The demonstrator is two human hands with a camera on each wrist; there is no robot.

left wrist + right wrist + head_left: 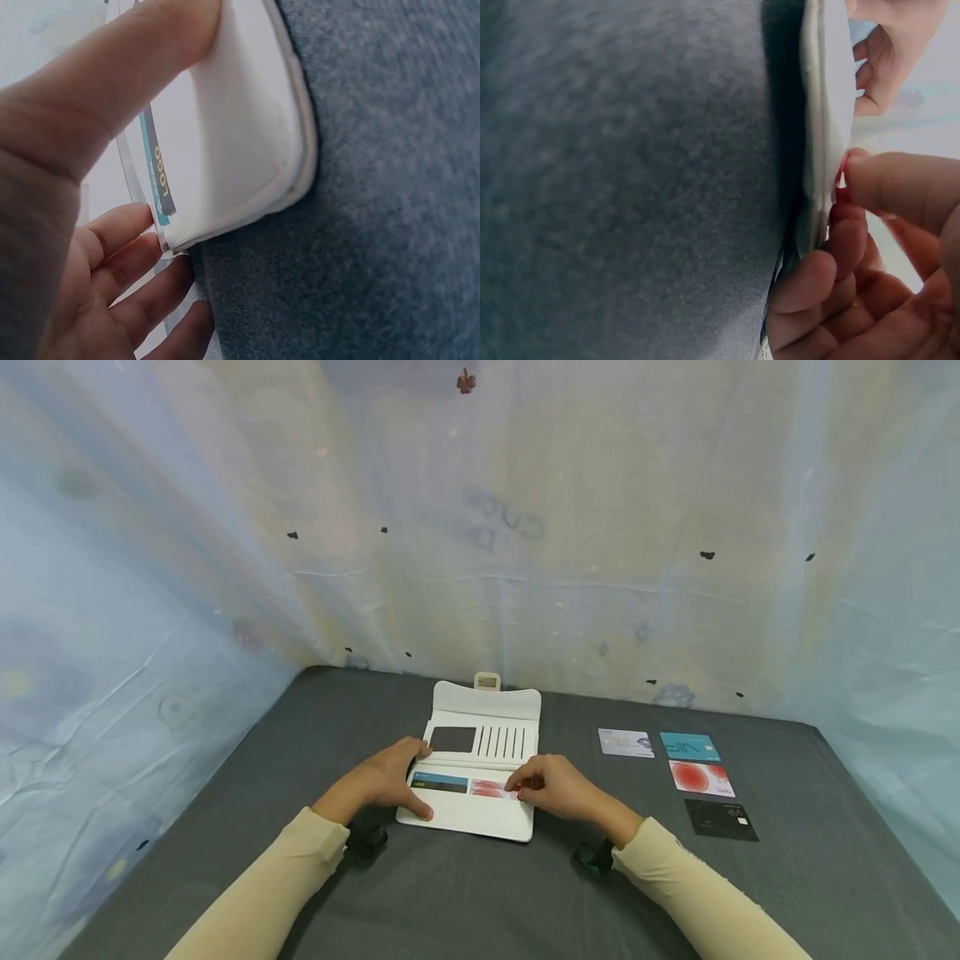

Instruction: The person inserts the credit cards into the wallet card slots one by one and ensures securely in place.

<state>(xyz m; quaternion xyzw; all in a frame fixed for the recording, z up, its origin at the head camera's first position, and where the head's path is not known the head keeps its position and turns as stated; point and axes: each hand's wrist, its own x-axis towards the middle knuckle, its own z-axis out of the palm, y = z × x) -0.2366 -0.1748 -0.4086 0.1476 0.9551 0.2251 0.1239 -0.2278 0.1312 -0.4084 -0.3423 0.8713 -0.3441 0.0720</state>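
A white wallet [467,817] lies unfolded on the table, its flap pointing away from me. My left hand [382,777] rests at its left side, thumb on the lower panel and fingers spread along the edge. Near that thumb, blue and black cards [160,180] stick out of the lower pocket. At the pocket's right end, my right hand [553,787] pinches a red-and-white card [487,788] between thumb and index finger. Much of that card is inside the pocket or behind my fingers. The right wrist view shows only a red sliver of it.
Right of the wallet lie a silver card [626,742], a teal card [689,747], another red-and-white card [701,778] and a black card [722,820]. The upper panel has a dark window [453,739] and several slots. A patterned curtain [570,610] hangs behind the grey-covered table [480,910].
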